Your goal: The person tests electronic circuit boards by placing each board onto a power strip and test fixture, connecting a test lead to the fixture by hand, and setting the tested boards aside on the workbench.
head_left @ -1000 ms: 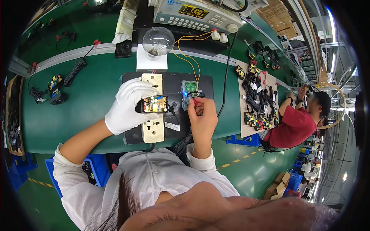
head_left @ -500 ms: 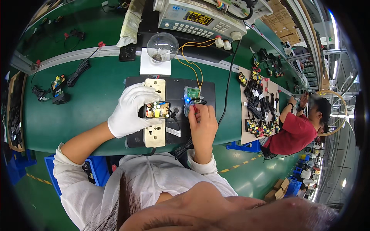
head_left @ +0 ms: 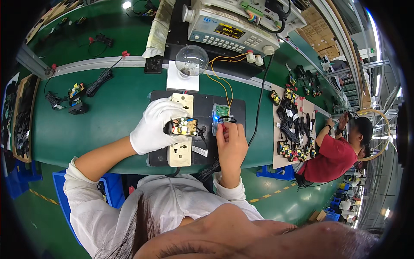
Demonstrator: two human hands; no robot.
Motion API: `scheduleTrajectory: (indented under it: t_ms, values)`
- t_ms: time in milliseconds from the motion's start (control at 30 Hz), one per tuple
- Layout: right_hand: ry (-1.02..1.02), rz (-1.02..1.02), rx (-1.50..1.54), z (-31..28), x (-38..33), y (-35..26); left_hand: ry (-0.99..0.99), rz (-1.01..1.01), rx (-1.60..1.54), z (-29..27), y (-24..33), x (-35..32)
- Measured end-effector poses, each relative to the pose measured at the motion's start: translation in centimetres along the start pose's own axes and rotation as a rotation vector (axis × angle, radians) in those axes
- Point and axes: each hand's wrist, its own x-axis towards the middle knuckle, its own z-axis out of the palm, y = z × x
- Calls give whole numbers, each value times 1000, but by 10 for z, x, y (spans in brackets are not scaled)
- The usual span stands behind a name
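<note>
— While the gloved left hand [head_left: 153, 125] grips that small open circuit board [head_left: 183, 127], where does the board sit?

— Pressed onto the cream socket strip [head_left: 181, 146], on the black mat [head_left: 237, 113] on the green counter [head_left: 108, 116].

— And the bare right hand [head_left: 231, 140]?

— Fingers pinched narrow on a red-tipped lead [head_left: 223, 126], touching the small green board [head_left: 221, 111] with its blue light. Yellow wires [head_left: 220, 82] run up to the grey instrument [head_left: 233, 30] beside a clear bulb [head_left: 191, 60].

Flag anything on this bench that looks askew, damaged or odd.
Nothing stands out. The gloved left hand holds a small circuit board over the cream power strip; the bare right hand touches the green test board. The glass bulb stands upright, apparently unbroken.
</note>
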Motion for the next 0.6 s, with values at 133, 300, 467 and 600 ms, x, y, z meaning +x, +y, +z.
scheduleTrajectory:
  t_ms: [133, 300, 467, 600]
  values:
    - [-7, 22, 1, 0, -1, 0, 23, 39, -9, 2, -2, 0]
    - [3, 24, 205, -2, 0, 11, -33, 12, 18, -2, -4, -3]
    - [-151, 424, 1050, -31, -5, 38, -77, -40, 12, -6, 0, -5]
    - [-387, 414, 1681, -57, -13, 54, -43, -56, 185, -7, 19, -2]
